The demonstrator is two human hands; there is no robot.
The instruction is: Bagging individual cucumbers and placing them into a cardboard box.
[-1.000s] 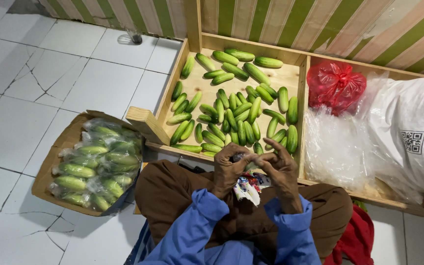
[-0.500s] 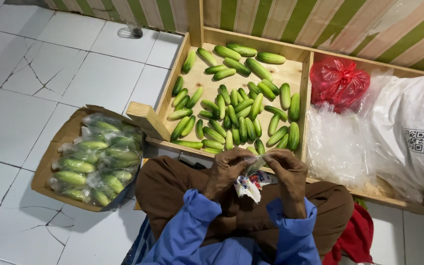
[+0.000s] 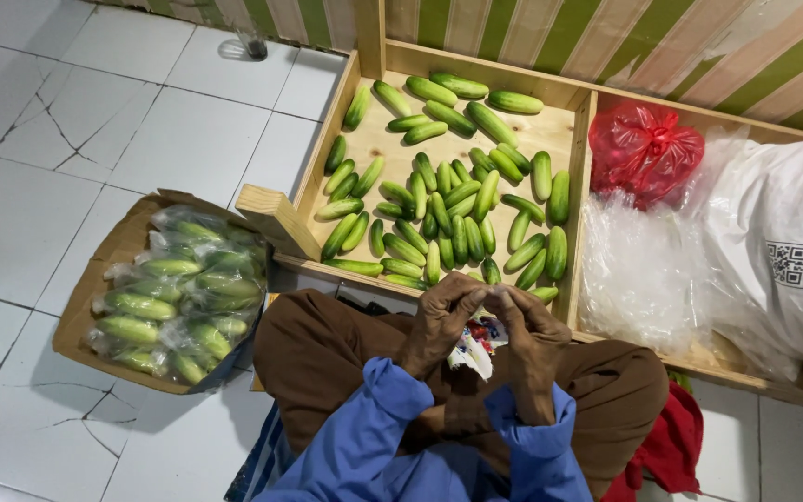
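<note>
Both hands [image 3: 487,327] pinch crinkled printed wrapper [image 3: 472,348].

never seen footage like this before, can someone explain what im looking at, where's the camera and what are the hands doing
There is no machine here. The camera sits on a person's head and looks down at their lap, so the blue sleeves at the bottom are their own arms. The left hand and right hand meet over the knees and together pinch a small white wrapper with coloured print. Ahead lies a wooden tray of loose cucumbers. To the left, a cardboard box holds bagged cucumbers. To the right are a red plastic bag, clear plastic bags and a white sack.
</note>
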